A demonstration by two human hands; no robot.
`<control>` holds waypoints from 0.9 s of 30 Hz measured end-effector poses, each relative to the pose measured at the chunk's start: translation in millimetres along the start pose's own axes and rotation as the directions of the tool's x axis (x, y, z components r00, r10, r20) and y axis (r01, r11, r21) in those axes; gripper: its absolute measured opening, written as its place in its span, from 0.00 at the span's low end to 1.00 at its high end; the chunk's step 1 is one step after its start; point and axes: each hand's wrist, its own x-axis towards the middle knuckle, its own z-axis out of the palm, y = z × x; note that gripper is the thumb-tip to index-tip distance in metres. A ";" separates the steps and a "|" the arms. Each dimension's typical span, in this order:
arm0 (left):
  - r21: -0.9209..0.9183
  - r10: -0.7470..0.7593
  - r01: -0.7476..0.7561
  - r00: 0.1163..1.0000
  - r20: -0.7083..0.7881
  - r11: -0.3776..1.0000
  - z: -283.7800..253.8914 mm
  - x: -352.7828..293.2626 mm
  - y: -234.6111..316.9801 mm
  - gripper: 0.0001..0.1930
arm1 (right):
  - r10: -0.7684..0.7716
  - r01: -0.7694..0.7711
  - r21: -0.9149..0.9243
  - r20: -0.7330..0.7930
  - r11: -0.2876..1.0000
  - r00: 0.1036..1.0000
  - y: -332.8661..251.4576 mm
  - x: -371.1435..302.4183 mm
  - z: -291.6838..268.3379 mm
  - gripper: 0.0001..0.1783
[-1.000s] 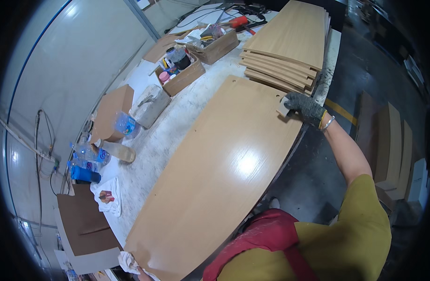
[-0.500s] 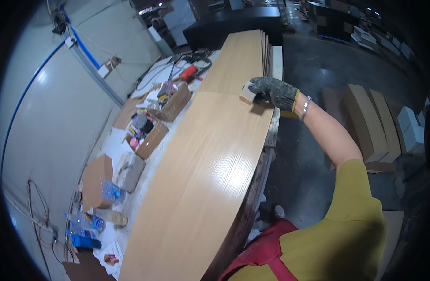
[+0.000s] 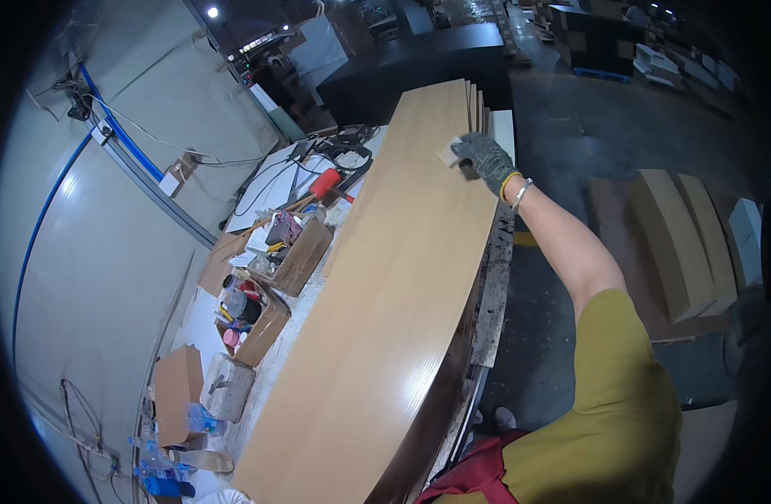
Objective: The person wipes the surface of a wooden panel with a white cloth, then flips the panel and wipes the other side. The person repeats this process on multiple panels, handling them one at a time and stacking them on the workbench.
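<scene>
Wall: pale, smooth panel [image 3: 91,227] at left, with a blue line [image 3: 34,218] curving down it and a grey upright [image 3: 163,193].
Light: 1 bright round lamp [image 3: 212,12] at upper left; far room dim.
Floor: dark grey [image 3: 562,151], yellow marking [image 3: 526,239] beside the bench [image 3: 491,312].
Bench: edge pale, stained.
Far end: long black block [image 3: 419,63].
Right side: 2 brown cartons [image 3: 671,244] on the floor.

A woodworking workshop is showing here: long, pale wood-grain boards [image 3: 394,252] are lying stacked on a stained white workbench [image 3: 493,312], a red-headed mallet [image 3: 325,182] and open brown cardboard boxes [image 3: 304,262] are sitting beside them, and a dark, hard floor [image 3: 553,311] is stretching away.
</scene>
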 end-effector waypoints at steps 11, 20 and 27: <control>-0.016 -0.068 0.074 0.967 0.246 0.997 123.5 17.4 16.8 0.14 | -0.181 0.299 -0.142 0.533 0.944 0.827 14.7 -76.7 138.9 0.21; -0.110 0.065 0.002 0.793 0.605 0.994 309.8 8.7 37.2 0.12 | -0.275 0.379 -0.267 0.354 0.886 0.894 23.8 -39.9 113.1 0.20; -0.025 0.252 -0.314 0.709 0.658 0.949 310.9 40.6 51.5 0.22 | -0.274 0.540 -0.445 0.532 0.714 0.801 64.3 18.0 92.5 0.18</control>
